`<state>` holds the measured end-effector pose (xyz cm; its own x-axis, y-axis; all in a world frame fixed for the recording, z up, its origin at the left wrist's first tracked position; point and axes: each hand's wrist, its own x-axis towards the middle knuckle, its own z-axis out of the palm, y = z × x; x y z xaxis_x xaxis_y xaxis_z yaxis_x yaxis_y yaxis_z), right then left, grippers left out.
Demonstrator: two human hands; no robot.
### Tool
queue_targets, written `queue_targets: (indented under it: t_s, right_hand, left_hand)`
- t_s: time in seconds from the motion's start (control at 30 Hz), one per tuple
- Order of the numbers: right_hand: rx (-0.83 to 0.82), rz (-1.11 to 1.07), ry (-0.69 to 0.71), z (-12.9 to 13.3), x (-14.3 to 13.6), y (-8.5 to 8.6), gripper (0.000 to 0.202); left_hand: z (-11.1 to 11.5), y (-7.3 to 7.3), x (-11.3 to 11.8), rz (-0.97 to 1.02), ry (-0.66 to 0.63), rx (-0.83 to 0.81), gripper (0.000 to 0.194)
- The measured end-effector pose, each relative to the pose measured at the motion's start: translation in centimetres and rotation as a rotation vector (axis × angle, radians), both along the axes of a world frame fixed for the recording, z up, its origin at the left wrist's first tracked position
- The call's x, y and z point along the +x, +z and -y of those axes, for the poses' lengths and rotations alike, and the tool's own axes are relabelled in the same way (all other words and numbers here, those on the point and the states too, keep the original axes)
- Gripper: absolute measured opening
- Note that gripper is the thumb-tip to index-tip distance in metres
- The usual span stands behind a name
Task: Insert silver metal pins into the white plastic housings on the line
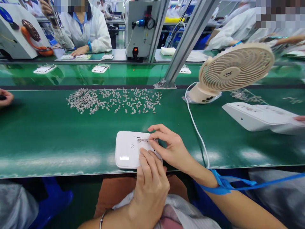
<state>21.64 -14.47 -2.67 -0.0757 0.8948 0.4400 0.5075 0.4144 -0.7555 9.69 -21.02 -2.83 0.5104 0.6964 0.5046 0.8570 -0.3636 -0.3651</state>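
A white, rounded plastic casing (125, 148) lies face down or flat near the belt's front edge, with a small ring of holes and a recessed compartment showing metal bits along its far side. My left hand (152, 178) rests over its near side, fingers close together and fingertips at the recess; the thumb is hidden. From the right, my right hand (172, 146) reaches over the casing's far corner. Its thumb and index finger pinch at the metal bits, and what is between them is too small to make out. Beyond lies a pile of small metal clips (83, 100), thinning out rightward.
A beige fan (234, 71) stands right of a metal post (183, 41), its white cable (197, 127) running to the front edge. More white casings (264, 116) are at right, near another person's fingers. A person's hand (6, 97) shows at left. Co-workers sit across the line.
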Motion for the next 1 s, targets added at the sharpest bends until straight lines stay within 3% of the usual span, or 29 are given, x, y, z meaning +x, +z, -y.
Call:
queue_targets:
  t_s: [0.23,0.53,1.0]
  right_hand:
    - [-0.016,0.049,0.027,0.1,0.4,0.2,0.014]
    - [0.094,0.091,-0.067,-0.1,-0.4,-0.3,0.013]
    - [0.186,0.159,-0.001,1.8,0.5,-0.9,0.020]
  left_hand:
    - [0.1,-0.1,0.0,0.079,-0.017,-0.051,0.039]
    - [0.0,-0.1,0.0,0.012,0.030,-0.075,0.044]
    - [-0.4,-0.1,0.0,-0.012,0.026,-0.034,0.040]
